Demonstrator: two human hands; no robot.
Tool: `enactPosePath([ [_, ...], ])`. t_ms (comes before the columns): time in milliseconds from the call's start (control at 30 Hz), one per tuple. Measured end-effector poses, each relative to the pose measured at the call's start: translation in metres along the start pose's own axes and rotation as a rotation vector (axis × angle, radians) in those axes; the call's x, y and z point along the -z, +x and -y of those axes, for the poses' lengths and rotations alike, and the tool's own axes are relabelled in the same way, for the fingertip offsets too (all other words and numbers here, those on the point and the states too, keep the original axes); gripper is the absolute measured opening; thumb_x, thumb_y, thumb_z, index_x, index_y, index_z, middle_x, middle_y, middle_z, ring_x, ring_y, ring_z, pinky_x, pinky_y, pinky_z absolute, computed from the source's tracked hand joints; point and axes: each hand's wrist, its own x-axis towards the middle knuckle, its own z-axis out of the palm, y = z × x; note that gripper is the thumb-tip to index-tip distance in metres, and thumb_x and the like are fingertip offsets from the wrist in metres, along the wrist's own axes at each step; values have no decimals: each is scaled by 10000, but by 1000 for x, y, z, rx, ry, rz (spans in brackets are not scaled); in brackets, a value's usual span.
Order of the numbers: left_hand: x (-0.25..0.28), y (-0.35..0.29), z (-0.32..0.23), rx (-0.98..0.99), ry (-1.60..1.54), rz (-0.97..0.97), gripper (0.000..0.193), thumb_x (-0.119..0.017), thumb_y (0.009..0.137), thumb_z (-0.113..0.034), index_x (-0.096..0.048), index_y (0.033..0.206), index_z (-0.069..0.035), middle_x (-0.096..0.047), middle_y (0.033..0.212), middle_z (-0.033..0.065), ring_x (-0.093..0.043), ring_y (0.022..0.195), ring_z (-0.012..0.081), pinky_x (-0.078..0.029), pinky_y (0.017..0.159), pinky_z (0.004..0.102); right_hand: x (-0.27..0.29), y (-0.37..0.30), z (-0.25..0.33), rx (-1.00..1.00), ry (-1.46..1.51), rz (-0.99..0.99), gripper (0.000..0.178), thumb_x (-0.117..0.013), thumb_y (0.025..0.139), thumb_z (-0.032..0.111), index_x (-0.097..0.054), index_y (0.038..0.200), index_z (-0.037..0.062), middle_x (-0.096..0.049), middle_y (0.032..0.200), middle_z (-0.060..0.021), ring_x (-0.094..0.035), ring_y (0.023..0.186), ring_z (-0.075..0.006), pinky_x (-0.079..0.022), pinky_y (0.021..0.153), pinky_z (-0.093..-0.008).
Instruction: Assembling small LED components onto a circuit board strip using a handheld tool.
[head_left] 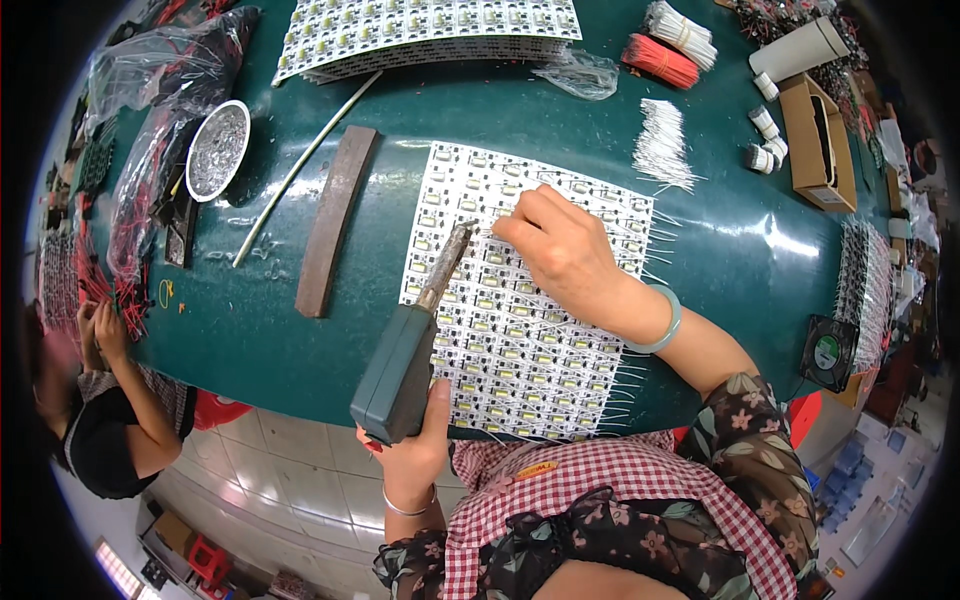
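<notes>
My left hand (418,452) is closed around the handle of a dark green soldering gun (392,372). Its metal tip points up and away, touching or just above a white panel of small circuit boards (545,172) with rows of yellowish LEDs. My right hand (562,250) is pinched close beside the tip, over the panel's upper middle. Between its fingertips is a thin white wire, mostly hidden by the fingers. More white wires (655,258) lie across the panel's right part and stick out past its right edge.
A stack of similar panels (430,25) lies at the back. A dark bar (338,222), a pale rod (305,165) and a white bowl (218,150) are on the left. White wires (662,145) and a red bundle (660,62) lie back right. Another person's hands (105,328) work far left.
</notes>
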Motion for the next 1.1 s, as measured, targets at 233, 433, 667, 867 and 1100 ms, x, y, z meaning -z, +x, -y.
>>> enactPosePath([
  [233, -1, 0, -12, 115, -105, -80, 277, -801, 826, -26, -714, 1072, 66, -744, 956, 118, -693, 785, 186, -543, 714, 304, 26, -2, 14, -1, -49, 31, 193, -650, 716, -11, -647, 905, 27, -544, 842, -73, -588, 800, -234, -467, 652, -346],
  [433, -1, -2, -9, 122, -98, -59, 298, -811, 819, -23, -710, 1085, 66, -740, 972, 119, -691, 804, 185, -542, 730, 303, 14, -1, 21, 22, -43, 44, 209, -643, 726, 2, -651, 933, 29, -550, 835, -68, -585, 813, -229, -467, 662, -344],
  [667, 3, -4, -1, 49, -93, -31, 306, -789, 834, 1, -695, 1119, 61, -725, 976, 108, -652, 756, 147, -513, 665, 271, -1, -8, 17, 24, -59, 16, 198, -647, 740, 6, -653, 937, 31, -553, 842, -68, -585, 818, -226, -474, 671, -341],
  [867, 5, -4, 5, 2, -74, 43, 346, -750, 870, 43, -665, 1204, 64, -699, 1002, 99, -589, 684, 97, -473, 574, 236, -5, -10, 14, 16, -57, -3, 195, -644, 745, 3, -654, 937, 29, -553, 840, -66, -585, 809, -226, -474, 670, -341],
  [1100, -2, -3, 3, -36, -59, 3, 315, -780, 861, 20, -675, 1155, 61, -696, 972, 82, -606, 719, 106, -493, 609, 253, -7, -10, 13, 7, -29, -14, 184, -640, 760, 6, -660, 941, 34, -552, 836, -65, -586, 801, -222, -467, 671, -341],
])
